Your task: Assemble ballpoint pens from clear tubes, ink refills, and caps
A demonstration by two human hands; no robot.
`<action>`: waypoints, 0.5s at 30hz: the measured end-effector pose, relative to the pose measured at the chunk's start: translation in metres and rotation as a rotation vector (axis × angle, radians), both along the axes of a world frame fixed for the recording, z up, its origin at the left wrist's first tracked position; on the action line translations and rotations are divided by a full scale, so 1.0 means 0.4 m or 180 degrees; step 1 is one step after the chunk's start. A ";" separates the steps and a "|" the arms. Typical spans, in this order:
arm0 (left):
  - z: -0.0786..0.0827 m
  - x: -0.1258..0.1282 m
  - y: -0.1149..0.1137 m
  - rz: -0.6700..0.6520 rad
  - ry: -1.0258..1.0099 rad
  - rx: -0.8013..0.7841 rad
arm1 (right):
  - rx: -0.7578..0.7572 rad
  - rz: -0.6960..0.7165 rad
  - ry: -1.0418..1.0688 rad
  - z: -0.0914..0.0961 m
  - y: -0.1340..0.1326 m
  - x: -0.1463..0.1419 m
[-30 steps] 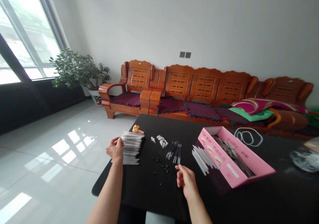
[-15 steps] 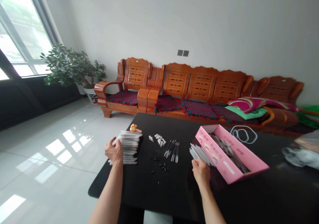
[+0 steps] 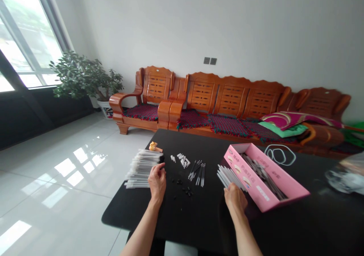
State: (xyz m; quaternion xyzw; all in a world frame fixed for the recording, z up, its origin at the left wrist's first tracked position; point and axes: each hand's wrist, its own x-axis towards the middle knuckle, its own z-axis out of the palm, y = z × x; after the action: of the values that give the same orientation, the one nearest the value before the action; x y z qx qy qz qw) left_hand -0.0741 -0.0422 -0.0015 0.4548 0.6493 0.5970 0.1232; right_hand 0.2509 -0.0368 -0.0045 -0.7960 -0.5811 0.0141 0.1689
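My left hand [image 3: 157, 181] is at the right end of a wide stack of translucent white pen tubes [image 3: 139, 171]. Its fingertips are pinched together; what they hold, if anything, is too small to make out. Beside the pink box, my right hand [image 3: 235, 198] is curled at the near ends of a smaller pile of white tubes [image 3: 227, 175], its fingertips mostly hidden. Between the hands lie slim pen refills [image 3: 200, 174] with dark ends, small white plastic pieces [image 3: 184, 161] and several little black pieces [image 3: 187, 190].
The pink box [image 3: 264, 191], holding dark grey sticks [image 3: 261, 172], stands on the black table [image 3: 193, 222]. A small yellow figure [image 3: 153, 146] sits behind the tube stack. White loops [image 3: 280, 154] and a clear plastic bag [image 3: 345, 174] lie to the right. Beyond is a wooden sofa [image 3: 200, 93].
My left hand has moved right, from the left side of the tube stack to its right end. The right hand has shifted slightly toward me, staying by the smaller pile.
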 end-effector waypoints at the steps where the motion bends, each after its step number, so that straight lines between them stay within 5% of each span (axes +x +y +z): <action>1: -0.009 0.010 -0.002 -0.0058 0.0034 -0.0011 | -0.0019 0.0017 -0.0016 -0.002 0.001 0.003; 8: -0.073 0.047 -0.015 -0.0242 0.0334 -0.0083 | -0.0263 0.0233 0.0356 0.011 0.015 -0.002; 13: -0.082 0.047 -0.011 -0.0300 0.0433 -0.0127 | -0.0450 0.0405 0.3360 0.025 0.007 -0.081; 15: -0.080 0.047 -0.009 -0.0324 0.0438 -0.0144 | -0.0397 0.0515 0.4014 0.021 -0.002 -0.117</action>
State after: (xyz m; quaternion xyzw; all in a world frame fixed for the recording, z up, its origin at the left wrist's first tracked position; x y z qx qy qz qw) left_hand -0.0554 -0.0459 -0.0334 0.5242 0.6456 0.5425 0.1187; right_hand 0.2042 -0.0378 0.0039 -0.5968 -0.4264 0.5262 0.4302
